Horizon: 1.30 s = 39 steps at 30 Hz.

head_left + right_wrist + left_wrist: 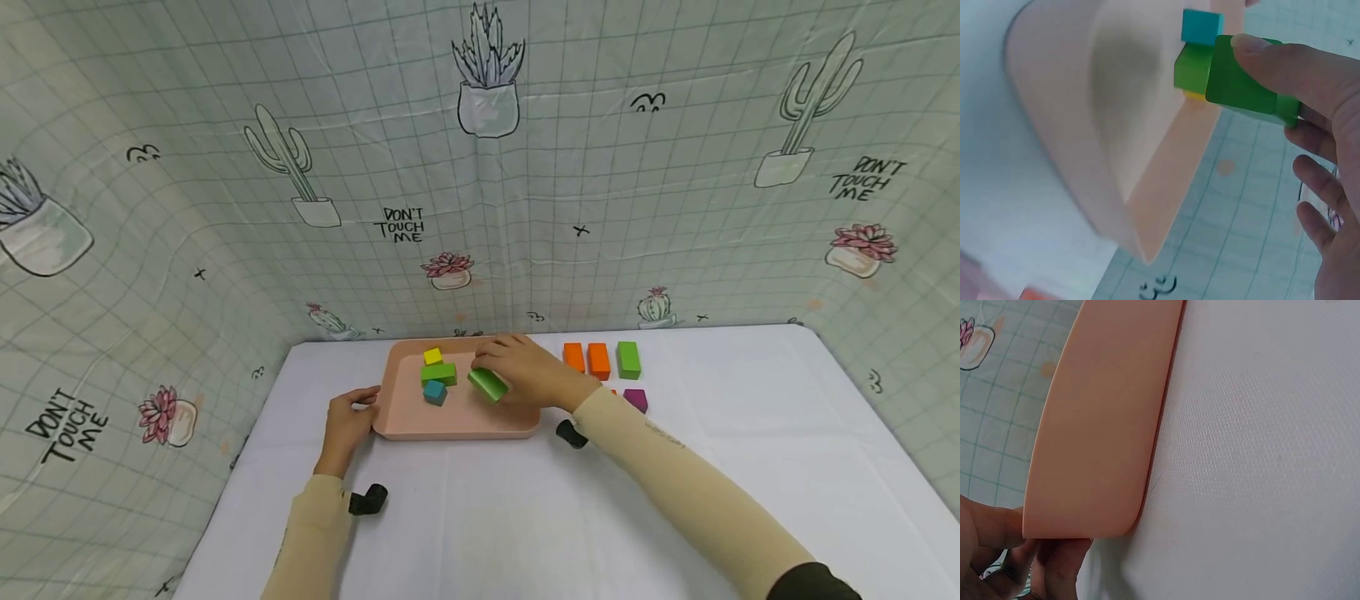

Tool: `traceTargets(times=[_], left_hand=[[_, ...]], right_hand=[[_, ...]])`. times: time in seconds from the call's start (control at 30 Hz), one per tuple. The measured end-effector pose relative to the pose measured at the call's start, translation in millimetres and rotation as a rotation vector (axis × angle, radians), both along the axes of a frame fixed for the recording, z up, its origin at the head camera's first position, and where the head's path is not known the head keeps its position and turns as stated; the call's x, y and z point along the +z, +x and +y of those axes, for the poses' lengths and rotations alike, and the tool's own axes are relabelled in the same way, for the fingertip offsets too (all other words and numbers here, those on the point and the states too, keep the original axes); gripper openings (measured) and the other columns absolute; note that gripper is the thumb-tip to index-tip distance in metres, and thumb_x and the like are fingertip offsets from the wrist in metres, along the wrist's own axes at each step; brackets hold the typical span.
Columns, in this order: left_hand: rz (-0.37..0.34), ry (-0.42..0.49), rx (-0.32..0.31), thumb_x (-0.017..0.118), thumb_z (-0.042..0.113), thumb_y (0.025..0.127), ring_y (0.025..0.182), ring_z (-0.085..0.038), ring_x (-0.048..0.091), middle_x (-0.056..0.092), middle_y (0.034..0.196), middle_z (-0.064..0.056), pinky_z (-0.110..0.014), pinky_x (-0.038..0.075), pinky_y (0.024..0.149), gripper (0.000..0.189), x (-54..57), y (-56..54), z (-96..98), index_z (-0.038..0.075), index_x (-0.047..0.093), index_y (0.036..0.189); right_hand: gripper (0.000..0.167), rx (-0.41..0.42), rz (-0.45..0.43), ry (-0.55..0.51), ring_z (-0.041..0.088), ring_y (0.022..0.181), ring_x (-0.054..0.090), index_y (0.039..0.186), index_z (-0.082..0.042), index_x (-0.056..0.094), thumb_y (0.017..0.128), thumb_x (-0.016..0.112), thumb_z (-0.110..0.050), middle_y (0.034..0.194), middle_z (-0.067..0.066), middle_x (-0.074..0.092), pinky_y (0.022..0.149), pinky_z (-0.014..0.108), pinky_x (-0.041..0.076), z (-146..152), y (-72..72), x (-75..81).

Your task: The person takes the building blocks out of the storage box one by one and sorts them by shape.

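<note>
A green block (487, 384) is pinched between the thumb and fingers of my right hand (525, 371), above the right half of the pink tray (465, 432). In the right wrist view, my thumb lies across the near face of that green block (1241, 78). My left hand (349, 425) grips the tray's left edge, its fingers bent around the rim in the left wrist view. Inside the tray, toward its left, a yellow block (432, 357), another green block (438, 374) and a blue block (435, 393) sit close together in a row.
Right of the tray, two orange blocks (598, 362) and a green block (629, 360) lie on the white table (480, 517). A purple block (636, 400) is partly hidden by my right sleeve, beside a sliver of orange. A patterned cloth (540, 183) hangs behind.
</note>
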<state>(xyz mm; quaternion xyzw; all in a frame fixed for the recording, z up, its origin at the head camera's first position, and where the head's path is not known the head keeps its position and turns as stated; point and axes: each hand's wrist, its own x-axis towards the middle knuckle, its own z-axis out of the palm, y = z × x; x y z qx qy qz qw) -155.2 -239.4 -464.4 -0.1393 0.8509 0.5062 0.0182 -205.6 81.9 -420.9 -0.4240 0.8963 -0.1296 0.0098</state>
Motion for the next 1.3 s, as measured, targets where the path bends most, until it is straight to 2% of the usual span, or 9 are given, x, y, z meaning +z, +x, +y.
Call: traceTargets(times=[0.23, 0.47, 0.6, 0.87, 1.1, 1.3], left_hand=[[0.007, 0.009, -0.01, 0.056, -0.006, 0.097, 0.07, -0.01, 0.058, 0.064, 0.121, -0.029, -0.02, 0.049, 0.057, 0.037, 2.5, -1.9, 2.6, -0.01, 0.068, 0.132], [0.003, 0.001, -0.011, 0.056, -0.004, 0.096, 0.075, -0.01, 0.057, 0.064, 0.124, -0.029, -0.019, 0.048, 0.059, 0.039, 4.4, -2.2, 2.6, -0.01, 0.068, 0.133], [0.002, 0.002, -0.009, 0.056, -0.004, 0.096, 0.073, -0.01, 0.057, 0.064, 0.124, -0.03, -0.02, 0.049, 0.059, 0.039, 3.7, -2.5, 1.8, -0.01, 0.067, 0.133], [0.005, -0.001, -0.008, 0.057, -0.005, 0.096, 0.077, -0.013, 0.06, 0.065, 0.123, -0.03, -0.019, 0.05, 0.06, 0.038, 1.6, -0.4, -0.3, -0.011, 0.068, 0.132], [0.013, 0.003, -0.014, 0.056, -0.006, 0.096, 0.078, -0.013, 0.06, 0.064, 0.124, -0.032, -0.018, 0.049, 0.06, 0.038, 2.2, 0.9, -0.3, -0.012, 0.067, 0.132], [0.009, 0.024, -0.007, 0.056, -0.006, 0.097, 0.081, -0.016, 0.062, 0.063, 0.123, -0.031, -0.018, 0.05, 0.061, 0.037, 0.1, 0.5, 0.7, -0.012, 0.067, 0.132]], right_hand=[[0.053, -0.054, 0.055, -0.088, 0.032, 0.132, 0.053, 0.13, -0.01, 0.069, 0.082, 0.09, -0.013, 0.138, 0.006, 0.064, 0.116, 0.054, 0.041, 32.0, 4.8, -0.2], [0.059, -0.111, 0.074, -0.144, 0.035, 0.131, 0.054, 0.13, -0.007, 0.069, 0.078, 0.095, -0.018, 0.134, 0.008, 0.065, 0.114, 0.055, 0.041, 66.0, 10.4, -4.4], [0.055, -0.157, 0.082, -0.151, 0.036, 0.128, 0.055, 0.128, -0.006, 0.069, 0.079, 0.092, -0.017, 0.131, 0.009, 0.066, 0.113, 0.055, 0.041, 83.2, 15.7, -7.2], [0.058, -0.295, 0.027, -0.183, 0.036, 0.126, 0.054, 0.131, -0.005, 0.07, 0.078, 0.091, -0.015, 0.134, 0.01, 0.065, 0.108, 0.056, 0.042, 118.6, 27.6, -10.0], [0.064, -0.384, 0.049, -0.16, 0.038, 0.121, 0.055, 0.133, -0.004, 0.068, 0.078, 0.096, -0.021, 0.135, 0.016, 0.065, 0.103, 0.06, 0.044, 151.5, 35.4, -13.2], [0.066, -0.437, 0.064, -0.182, 0.044, 0.126, 0.053, 0.134, -0.001, 0.067, 0.076, 0.096, -0.017, 0.136, 0.021, 0.063, 0.105, 0.066, 0.041, 177.6, 42.9, -17.2]])
